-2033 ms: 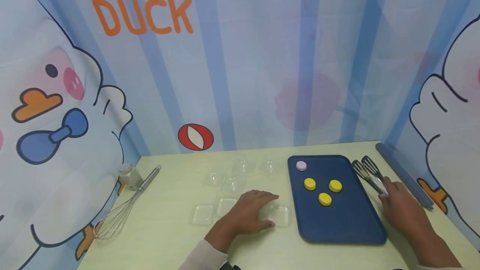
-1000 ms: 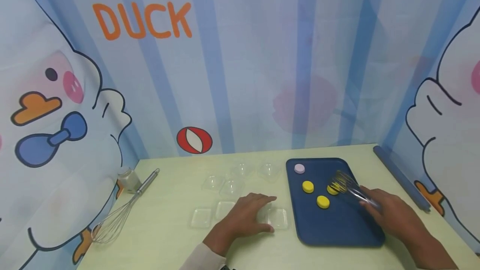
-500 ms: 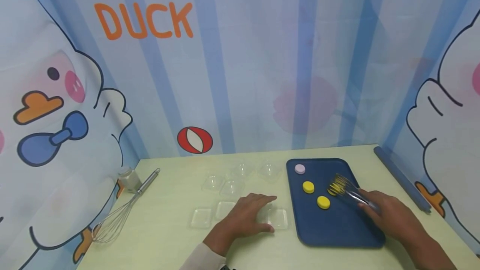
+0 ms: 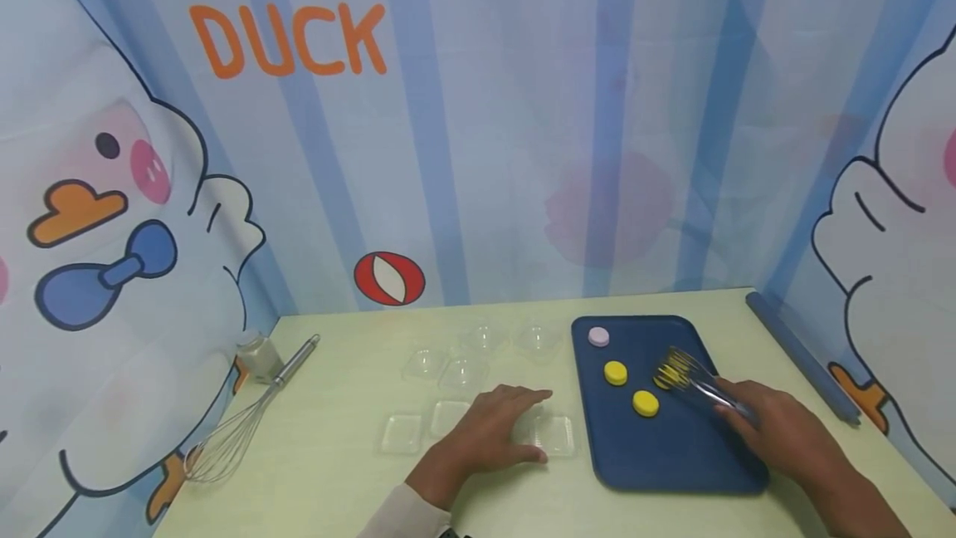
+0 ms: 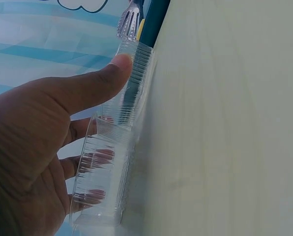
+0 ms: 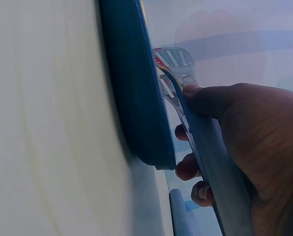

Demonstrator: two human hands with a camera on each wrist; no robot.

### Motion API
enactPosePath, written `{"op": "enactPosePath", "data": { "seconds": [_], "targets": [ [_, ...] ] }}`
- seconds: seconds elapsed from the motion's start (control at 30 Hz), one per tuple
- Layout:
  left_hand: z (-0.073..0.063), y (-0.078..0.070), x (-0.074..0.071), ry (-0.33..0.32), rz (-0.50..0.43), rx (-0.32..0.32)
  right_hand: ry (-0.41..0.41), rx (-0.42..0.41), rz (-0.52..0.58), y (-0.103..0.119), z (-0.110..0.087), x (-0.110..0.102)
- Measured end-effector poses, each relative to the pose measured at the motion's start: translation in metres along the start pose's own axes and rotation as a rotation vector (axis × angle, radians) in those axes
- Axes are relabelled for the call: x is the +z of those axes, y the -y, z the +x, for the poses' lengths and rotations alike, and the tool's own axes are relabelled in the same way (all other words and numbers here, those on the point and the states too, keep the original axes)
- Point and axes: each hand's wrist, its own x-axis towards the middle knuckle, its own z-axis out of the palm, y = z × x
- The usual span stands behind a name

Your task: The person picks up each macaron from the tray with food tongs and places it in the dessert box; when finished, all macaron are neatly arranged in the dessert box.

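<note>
On the blue tray [image 4: 680, 463] lie a lilac macaron-like disc [image 4: 598, 337] and several yellow ones, such as a yellow disc [image 4: 646, 403]. My right hand [image 4: 784, 426] grips slotted metal tongs [image 4: 709, 391] over the tray's right side. The tongs' heads are around another yellow disc [image 4: 661, 380], partly covering it. In the right wrist view the thumb lies on one arm of the tongs [image 6: 205, 137], fingers behind. My left hand [image 4: 489, 428] is spread beside clear plastic box bases, thumb and forefinger apart at the rightmost base [image 4: 554, 436]. In the left wrist view fingers show through a clear base [image 5: 102, 172].
Several clear domed lids, one a clear lid [image 4: 536, 340], stand behind the left hand. A whisk [image 4: 250, 413] and a small jar [image 4: 258, 357] are at the left. A grey-blue roll [image 4: 802, 359] lies along the right edge. A printed curtain [image 4: 485, 148] closes the back.
The right hand has carried the tongs from beside the tray leftward onto the rightmost yellow disc, and the tongs' heads have since drawn in around it. The left hand has stayed put.
</note>
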Motion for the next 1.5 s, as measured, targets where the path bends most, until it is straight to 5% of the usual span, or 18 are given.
{"op": "enactPosePath", "data": {
  "seconds": [0.7,1.17,1.5],
  "targets": [
    [0.002,-0.006,-0.003,0.011,0.024,0.005,-0.008,0.001,-0.003,0.007,-0.003,-0.006],
    [-0.002,-0.006,-0.003,0.010,0.007,-0.015,-0.043,-0.065,0.022,0.035,-0.005,-0.015],
    [-0.002,-0.002,-0.003,-0.007,0.019,0.001,0.002,-0.137,0.050,0.076,-0.004,-0.015]
  ]
}}
